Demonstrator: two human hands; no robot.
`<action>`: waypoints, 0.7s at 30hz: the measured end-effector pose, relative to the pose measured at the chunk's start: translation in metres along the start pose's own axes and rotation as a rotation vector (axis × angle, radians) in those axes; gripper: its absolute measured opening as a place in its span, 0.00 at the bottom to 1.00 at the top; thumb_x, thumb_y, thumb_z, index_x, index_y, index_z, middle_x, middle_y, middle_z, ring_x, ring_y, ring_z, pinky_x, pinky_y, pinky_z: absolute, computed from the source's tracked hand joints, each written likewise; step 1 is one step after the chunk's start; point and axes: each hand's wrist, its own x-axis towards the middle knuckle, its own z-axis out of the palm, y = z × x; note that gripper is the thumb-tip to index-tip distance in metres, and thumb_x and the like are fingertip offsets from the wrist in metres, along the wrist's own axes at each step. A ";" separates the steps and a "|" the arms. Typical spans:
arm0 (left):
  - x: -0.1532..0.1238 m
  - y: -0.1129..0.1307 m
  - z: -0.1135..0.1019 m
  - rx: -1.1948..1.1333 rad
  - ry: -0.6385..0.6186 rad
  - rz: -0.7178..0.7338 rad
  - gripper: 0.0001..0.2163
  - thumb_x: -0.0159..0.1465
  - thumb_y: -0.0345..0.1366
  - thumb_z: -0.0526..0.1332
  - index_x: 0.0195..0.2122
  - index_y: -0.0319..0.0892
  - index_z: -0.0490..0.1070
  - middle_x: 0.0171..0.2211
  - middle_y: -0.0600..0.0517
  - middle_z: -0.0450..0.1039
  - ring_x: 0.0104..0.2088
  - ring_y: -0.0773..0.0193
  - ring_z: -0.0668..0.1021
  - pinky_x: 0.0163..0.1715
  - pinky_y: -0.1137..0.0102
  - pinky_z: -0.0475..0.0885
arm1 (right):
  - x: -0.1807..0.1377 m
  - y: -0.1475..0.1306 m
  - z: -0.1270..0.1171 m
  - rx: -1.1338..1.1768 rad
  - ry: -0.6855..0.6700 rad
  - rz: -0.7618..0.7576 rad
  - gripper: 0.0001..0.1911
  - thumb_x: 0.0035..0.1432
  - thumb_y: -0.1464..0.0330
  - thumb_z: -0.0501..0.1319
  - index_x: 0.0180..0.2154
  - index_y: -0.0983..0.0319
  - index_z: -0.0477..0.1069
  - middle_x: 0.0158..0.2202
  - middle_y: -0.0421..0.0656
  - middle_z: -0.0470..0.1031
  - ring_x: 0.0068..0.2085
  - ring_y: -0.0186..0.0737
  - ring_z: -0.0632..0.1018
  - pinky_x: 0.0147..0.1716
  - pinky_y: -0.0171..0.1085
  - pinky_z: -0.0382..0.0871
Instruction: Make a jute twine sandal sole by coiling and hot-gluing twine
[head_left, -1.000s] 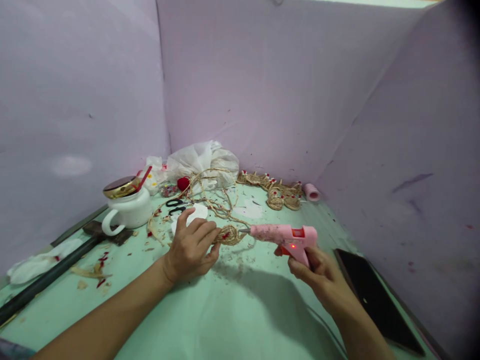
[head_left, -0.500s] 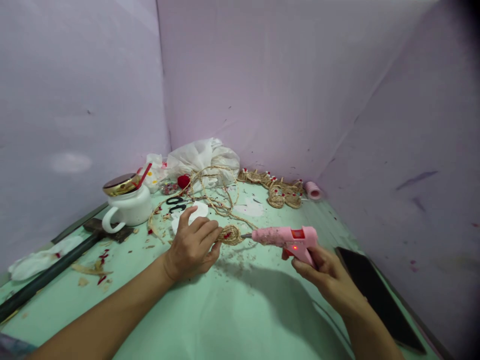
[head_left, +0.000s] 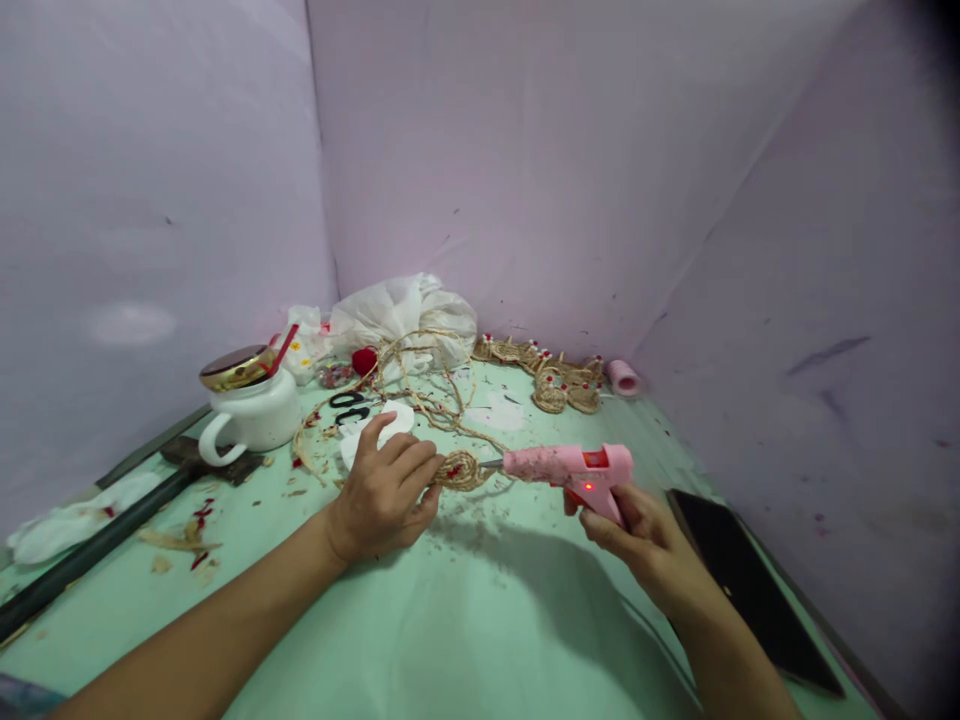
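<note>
My left hand (head_left: pixel 386 490) pinches the left side of a small coil of braided straw rope (head_left: pixel 463 470) with a bit of red at its middle. From this coil a loose rope (head_left: pixel 450 420) runs back across the table in loops. In my right hand (head_left: pixel 637 530) is a pink glue gun (head_left: pixel 566 466), gripped by its handle, with a red light lit on it. Its metal nozzle meets the coil's right edge; whether glue comes out is too small to tell. My left fingers hide part of the coil.
At left stand a white mug (head_left: pixel 259 412) with a gold lid and a hammer (head_left: pixel 112 530). Behind lie scissors (head_left: pixel 351 410), a white plastic bag (head_left: pixel 409 320) and finished straw pieces (head_left: pixel 566 385). A pink spool (head_left: pixel 622 378) sits at back right, a black tablet-like slab (head_left: pixel 750 590) at right.
The glue gun's nozzle has tipped slightly and moved a little up along the coil's right edge. My left hand keeps its hold on the coil. The whole view has shifted slightly.
</note>
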 end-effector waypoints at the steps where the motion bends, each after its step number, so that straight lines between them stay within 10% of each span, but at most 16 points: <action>1: 0.000 0.000 0.000 -0.002 0.001 0.005 0.09 0.54 0.28 0.60 0.38 0.39 0.70 0.33 0.49 0.76 0.33 0.61 0.74 0.52 0.50 0.58 | 0.000 0.000 0.000 0.000 0.000 0.000 0.09 0.47 0.62 0.63 0.29 0.61 0.71 0.26 0.40 0.69 0.27 0.36 0.67 0.26 0.34 0.60; 21: 0.003 0.005 -0.001 -0.023 0.005 0.064 0.08 0.55 0.27 0.59 0.37 0.39 0.70 0.32 0.50 0.76 0.33 0.62 0.74 0.52 0.50 0.60 | 0.001 0.003 0.001 0.019 0.005 0.020 0.09 0.47 0.62 0.64 0.27 0.61 0.69 0.23 0.38 0.64 0.25 0.35 0.64 0.24 0.34 0.58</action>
